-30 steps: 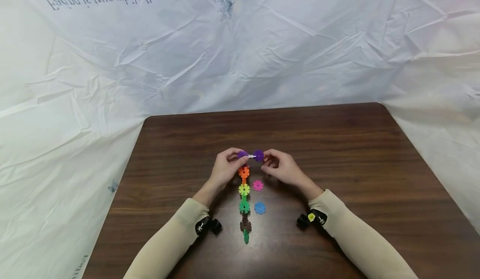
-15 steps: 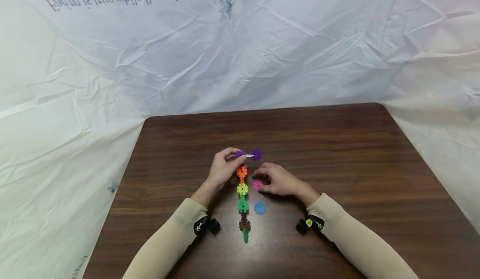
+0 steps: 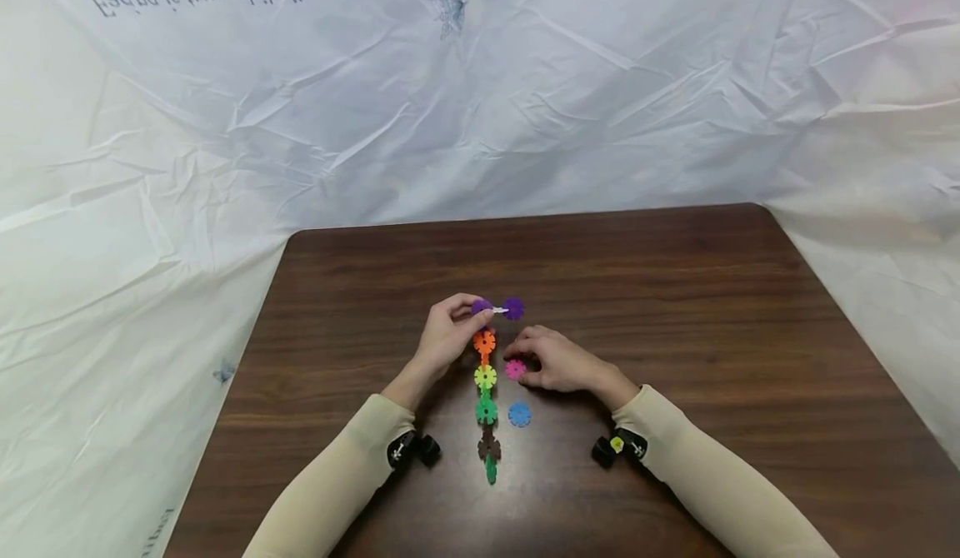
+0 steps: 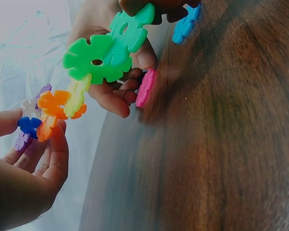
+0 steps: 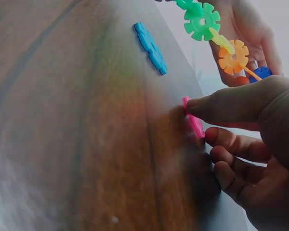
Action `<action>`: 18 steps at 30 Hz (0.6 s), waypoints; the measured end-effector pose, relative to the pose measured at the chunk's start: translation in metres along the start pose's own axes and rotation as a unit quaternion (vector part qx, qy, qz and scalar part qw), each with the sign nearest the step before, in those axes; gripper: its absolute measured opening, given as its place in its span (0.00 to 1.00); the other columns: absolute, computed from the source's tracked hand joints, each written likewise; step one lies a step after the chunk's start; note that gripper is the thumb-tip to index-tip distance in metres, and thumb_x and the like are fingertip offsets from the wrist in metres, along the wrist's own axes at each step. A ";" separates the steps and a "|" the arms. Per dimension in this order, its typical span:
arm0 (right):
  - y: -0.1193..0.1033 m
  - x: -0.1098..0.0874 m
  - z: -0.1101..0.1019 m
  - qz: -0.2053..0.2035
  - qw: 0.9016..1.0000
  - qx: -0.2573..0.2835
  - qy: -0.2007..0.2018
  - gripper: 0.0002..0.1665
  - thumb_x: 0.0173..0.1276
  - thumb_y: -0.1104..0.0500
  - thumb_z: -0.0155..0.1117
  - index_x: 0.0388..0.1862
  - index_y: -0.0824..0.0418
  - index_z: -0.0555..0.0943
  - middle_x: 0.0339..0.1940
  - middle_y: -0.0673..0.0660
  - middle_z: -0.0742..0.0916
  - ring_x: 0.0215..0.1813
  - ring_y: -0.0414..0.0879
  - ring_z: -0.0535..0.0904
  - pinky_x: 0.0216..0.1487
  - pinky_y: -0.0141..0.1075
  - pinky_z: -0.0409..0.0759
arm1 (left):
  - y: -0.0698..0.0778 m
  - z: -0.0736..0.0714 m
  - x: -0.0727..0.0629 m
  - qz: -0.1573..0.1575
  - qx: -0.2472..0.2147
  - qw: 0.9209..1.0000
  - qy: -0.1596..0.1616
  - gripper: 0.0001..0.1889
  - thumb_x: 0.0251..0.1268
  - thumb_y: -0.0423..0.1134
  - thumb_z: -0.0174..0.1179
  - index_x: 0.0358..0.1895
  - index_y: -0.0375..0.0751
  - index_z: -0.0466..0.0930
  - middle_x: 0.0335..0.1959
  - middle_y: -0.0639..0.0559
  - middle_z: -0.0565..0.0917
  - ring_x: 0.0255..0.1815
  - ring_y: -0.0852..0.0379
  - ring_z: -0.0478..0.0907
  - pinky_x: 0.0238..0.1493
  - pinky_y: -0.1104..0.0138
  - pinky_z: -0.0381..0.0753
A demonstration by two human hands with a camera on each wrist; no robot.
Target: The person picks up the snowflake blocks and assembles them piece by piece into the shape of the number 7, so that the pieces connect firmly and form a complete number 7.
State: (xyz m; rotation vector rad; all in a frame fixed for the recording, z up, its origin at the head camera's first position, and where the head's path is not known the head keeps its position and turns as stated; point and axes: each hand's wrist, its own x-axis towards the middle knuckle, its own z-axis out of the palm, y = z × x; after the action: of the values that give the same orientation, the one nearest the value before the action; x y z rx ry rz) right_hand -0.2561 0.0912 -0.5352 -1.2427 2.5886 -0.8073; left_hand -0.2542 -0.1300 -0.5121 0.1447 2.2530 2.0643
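Note:
Near the table's middle, my left hand (image 3: pixel 446 333) pinches the far end of a chain of interlocking snowflake discs. At that end sit a white disc (image 3: pixel 500 310) and a purple disc (image 3: pixel 513 308), with a dark blue disc (image 4: pixel 29 126) seen in the left wrist view. Down the chain follow an orange disc (image 3: pixel 484 342), a yellow disc (image 3: pixel 485 376), a green disc (image 3: pixel 486 411) and a brown disc (image 3: pixel 489 447). My right hand (image 3: pixel 558 361) pinches a loose pink snowflake disc (image 5: pixel 194 120) at the tabletop, thumb and fingertip at its edges.
A loose light blue snowflake disc (image 3: pixel 519 414) lies on the brown wooden table (image 3: pixel 675 291), right of the chain. White printed sheeting (image 3: pixel 525 108) hangs behind and beside the table. Each wrist wears a small black camera.
My right hand has left the purple disc and come down toward me to the pink disc. The left hand keeps hold of the chain, having shifted slightly left with it.

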 end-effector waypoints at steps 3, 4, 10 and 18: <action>0.000 0.000 0.000 -0.007 1.000 -0.007 -0.002 0.19 0.63 0.56 0.69 0.54 0.56 0.84 0.47 0.52 0.83 0.50 0.46 0.77 0.51 0.43 0.77 | 0.000 0.000 0.000 -0.002 0.002 1.000 -0.002 0.12 0.64 0.38 0.65 0.46 0.36 0.81 0.43 0.42 0.86 0.46 0.44 0.85 0.43 0.66 0.84; 0.001 0.000 0.000 -0.009 1.000 -0.007 -0.002 0.19 0.63 0.56 0.69 0.53 0.56 0.84 0.47 0.52 0.83 0.50 0.46 0.77 0.51 0.43 0.78 | 0.000 0.000 0.000 -0.002 0.003 1.000 -0.002 0.12 0.64 0.38 0.65 0.47 0.36 0.81 0.43 0.41 0.86 0.46 0.45 0.85 0.44 0.65 0.84; 0.000 0.001 0.002 -0.014 1.000 -0.012 -0.005 0.18 0.60 0.56 0.70 0.50 0.57 0.85 0.45 0.52 0.82 0.49 0.46 0.77 0.51 0.43 0.78 | 0.000 0.000 -0.002 -0.007 -0.003 1.000 -0.004 0.12 0.64 0.37 0.65 0.46 0.35 0.81 0.43 0.41 0.86 0.44 0.50 0.85 0.44 0.65 0.84; 0.001 -0.001 0.003 -0.029 0.999 0.004 0.028 0.18 0.59 0.56 0.70 0.49 0.58 0.84 0.44 0.51 0.83 0.44 0.42 0.79 0.43 0.35 0.80 | 0.001 -0.002 -0.002 -0.011 -0.017 1.000 -0.009 0.12 0.65 0.36 0.65 0.47 0.33 0.80 0.44 0.37 0.85 0.45 0.46 0.85 0.44 0.63 0.84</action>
State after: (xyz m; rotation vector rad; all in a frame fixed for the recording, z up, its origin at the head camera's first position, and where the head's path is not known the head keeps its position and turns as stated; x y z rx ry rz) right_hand -0.2551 0.0908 -0.5385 -1.3167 2.6014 -0.8740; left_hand -0.2519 -0.1319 -0.5110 0.1342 2.1969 2.0815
